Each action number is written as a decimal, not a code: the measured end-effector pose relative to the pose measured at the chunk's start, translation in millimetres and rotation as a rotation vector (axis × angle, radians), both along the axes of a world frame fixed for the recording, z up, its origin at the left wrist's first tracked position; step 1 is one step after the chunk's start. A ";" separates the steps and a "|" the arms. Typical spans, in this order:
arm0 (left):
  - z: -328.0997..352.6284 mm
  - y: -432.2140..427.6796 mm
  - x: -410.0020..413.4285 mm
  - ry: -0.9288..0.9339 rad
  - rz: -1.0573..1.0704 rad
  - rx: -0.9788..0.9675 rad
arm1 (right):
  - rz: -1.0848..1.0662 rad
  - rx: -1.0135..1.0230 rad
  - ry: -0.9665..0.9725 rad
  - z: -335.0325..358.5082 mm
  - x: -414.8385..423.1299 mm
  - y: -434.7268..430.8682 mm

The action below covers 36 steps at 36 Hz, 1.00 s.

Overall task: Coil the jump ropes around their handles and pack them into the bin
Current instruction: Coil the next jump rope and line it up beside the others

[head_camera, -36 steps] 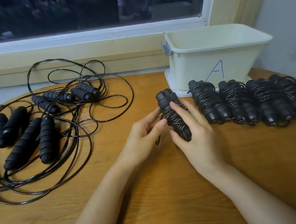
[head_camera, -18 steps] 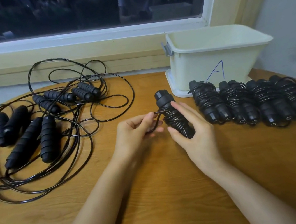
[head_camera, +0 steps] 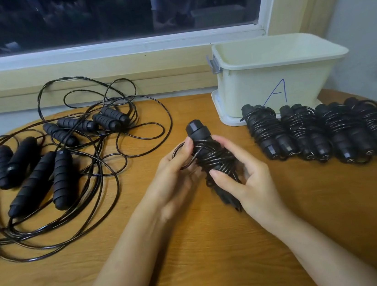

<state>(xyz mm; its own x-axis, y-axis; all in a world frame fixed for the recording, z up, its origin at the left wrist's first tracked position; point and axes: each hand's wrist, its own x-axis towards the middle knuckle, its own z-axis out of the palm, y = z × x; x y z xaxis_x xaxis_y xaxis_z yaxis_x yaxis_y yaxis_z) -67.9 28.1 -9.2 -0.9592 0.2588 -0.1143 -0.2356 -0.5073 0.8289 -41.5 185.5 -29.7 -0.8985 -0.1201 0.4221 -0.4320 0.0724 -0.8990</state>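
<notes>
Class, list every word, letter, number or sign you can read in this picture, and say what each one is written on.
"A": hand-drawn in blue pen on the front wall of the cream bin.
Nothing else is readable. The held jump rope, the coiled jump ropes and the loose jump ropes show no legible marking.

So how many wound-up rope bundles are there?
5. Four bundles lie before the bin; a fifth bundle between left hand and right hand. Bin's bottom hidden.
</notes>
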 end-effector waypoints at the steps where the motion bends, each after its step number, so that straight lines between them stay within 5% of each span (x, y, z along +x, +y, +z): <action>1: 0.1 -0.3 0.2 0.007 -0.009 -0.005 | 0.020 -0.004 -0.012 0.9 0.6 0.0; 22: -5.2 9.1 0.3 0.057 0.232 -0.053 | -0.166 0.341 0.245 -7.5 -9.9 2.1; 36: -17.1 25.0 3.3 0.025 0.209 -0.133 | -0.500 0.874 0.397 -7.2 -9.5 2.5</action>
<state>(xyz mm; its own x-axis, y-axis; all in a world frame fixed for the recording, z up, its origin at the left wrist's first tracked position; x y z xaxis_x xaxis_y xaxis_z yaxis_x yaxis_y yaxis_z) -64.6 53.1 -26.3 -0.9933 0.0383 -0.1093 -0.1152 -0.4286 0.8961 -51.0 188.0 -36.8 -0.7474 -0.1790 0.6398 -0.4246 0.8693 -0.2529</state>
